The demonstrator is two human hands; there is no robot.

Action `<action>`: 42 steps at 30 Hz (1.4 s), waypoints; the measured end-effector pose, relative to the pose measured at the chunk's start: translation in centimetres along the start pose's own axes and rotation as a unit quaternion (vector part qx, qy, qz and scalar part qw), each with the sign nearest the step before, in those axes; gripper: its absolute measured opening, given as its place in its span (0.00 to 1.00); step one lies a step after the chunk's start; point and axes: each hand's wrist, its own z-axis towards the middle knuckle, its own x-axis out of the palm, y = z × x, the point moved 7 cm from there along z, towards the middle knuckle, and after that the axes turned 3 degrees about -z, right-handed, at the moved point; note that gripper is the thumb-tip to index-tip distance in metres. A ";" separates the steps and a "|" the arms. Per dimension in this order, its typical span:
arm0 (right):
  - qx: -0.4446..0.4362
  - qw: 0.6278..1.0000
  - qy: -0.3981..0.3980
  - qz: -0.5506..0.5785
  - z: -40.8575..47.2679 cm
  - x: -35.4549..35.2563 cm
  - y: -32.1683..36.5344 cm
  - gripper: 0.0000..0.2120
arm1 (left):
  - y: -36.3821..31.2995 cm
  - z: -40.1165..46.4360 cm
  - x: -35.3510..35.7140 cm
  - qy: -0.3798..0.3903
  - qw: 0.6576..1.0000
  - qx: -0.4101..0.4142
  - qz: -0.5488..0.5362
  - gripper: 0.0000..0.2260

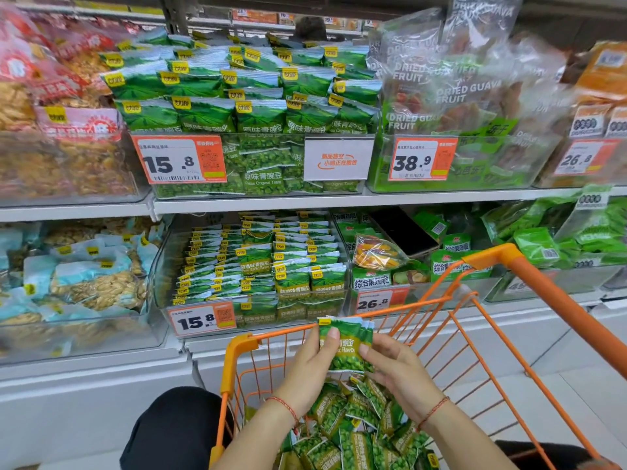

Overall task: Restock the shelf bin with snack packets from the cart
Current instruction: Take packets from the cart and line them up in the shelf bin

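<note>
Both hands hold a small upright stack of green pea snack packets [346, 344] above the orange cart [488, 262]. My left hand [310, 369] grips the stack's left side with its thumb on the front. On the right side, my right hand [397, 368] pinches the same stack. Several more green packets [356, 425] lie loose in the cart below. The clear shelf bin [163, 266] on the lower shelf, marked 15.8, stands just beyond the cart and holds rows of matching packets [264, 262].
A fuller bin of green pea packets [244, 106] marked 15.8 sits on the upper shelf. Dried guava bags [451, 93] stand to its right. Pale-blue nut bags [88, 279] fill the lower left bin. A dark phone [403, 232] lies in the lower right bin.
</note>
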 end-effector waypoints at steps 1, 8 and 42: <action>-0.006 0.999 -0.010 -0.034 0.0 0.1 0.2 0.11 | -0.1 -0.1 -0.1 -0.001 1.000 -0.001 0.008 0.35; -0.072 0.982 0.022 -0.173 -0.6 5.2 5.1 0.10 | -3.7 -0.8 -3.1 -0.061 0.992 0.082 0.078 0.34; -0.239 0.670 -0.103 -0.695 14.4 5.6 9.5 0.41 | -5.3 9.7 -17.7 -0.197 0.969 0.098 0.115 0.41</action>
